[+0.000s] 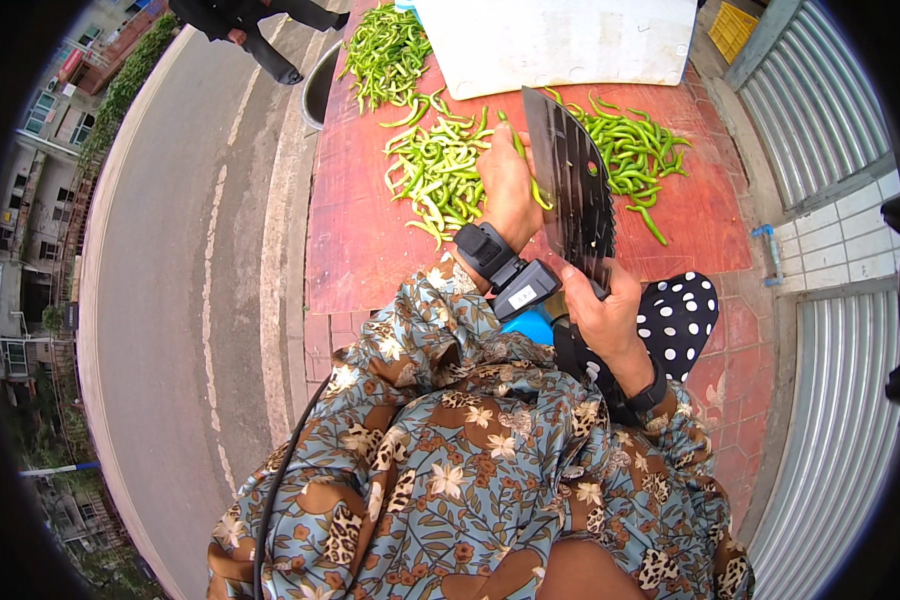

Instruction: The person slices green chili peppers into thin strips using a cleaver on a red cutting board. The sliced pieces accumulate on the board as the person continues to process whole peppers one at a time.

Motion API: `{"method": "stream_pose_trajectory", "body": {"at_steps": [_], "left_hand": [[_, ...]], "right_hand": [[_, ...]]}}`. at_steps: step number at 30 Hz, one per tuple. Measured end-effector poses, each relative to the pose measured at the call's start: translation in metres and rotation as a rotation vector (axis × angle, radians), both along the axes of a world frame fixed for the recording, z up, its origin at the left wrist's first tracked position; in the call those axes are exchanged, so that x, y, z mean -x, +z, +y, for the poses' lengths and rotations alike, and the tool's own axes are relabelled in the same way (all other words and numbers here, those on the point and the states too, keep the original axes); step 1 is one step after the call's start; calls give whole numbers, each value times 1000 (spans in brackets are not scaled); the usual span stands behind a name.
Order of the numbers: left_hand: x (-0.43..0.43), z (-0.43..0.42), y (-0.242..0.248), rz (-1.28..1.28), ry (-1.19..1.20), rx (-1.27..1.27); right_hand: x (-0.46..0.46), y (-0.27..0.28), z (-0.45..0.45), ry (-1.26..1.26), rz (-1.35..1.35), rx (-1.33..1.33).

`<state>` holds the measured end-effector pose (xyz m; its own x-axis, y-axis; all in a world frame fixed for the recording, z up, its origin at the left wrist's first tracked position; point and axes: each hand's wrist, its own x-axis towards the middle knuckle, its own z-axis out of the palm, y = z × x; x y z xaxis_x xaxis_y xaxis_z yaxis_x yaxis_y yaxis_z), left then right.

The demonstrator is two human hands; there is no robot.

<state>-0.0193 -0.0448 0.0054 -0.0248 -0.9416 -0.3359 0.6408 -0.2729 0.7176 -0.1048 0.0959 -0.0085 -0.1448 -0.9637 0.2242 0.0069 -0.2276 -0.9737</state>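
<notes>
My right hand (609,313) grips the handle end of a broad dark knife (570,180) with a serrated back edge, its blade upright and tilted away from me. Beside the blade, my left hand (508,187) holds a green chili pepper (517,142) between thumb and fingers. Whether blade and pepper touch I cannot tell. Left of that hand spreads a pile of pale green chilies (435,169), many seemingly slit. Another pile of glossy green chilies (637,150) lies right of the knife, partly hidden behind it.
The red wooden tabletop (360,255) also bears a far-left chili heap (386,56) and a white foam box (555,45). A round bin (319,90) stands by its left edge. A person in dark clothes (262,34) is on the road. Right are corrugated metal shutters (825,112).
</notes>
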Motion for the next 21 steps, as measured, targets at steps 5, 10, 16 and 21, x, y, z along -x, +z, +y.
{"method": "stream_pose_trajectory", "body": {"at_steps": [5, 10, 16, 21], "left_hand": [[3, 6, 6, -65, 75, 26], [5, 9, 8, -91, 140, 15], [4, 12, 3, -86, 146, 1], [4, 6, -9, -139, 168, 1]], "right_hand": [[3, -4, 1, -18, 54, 5], [2, -4, 1, -65, 147, 35], [0, -2, 1, -71, 142, 12], [1, 0, 2, -47, 111, -59]]}}
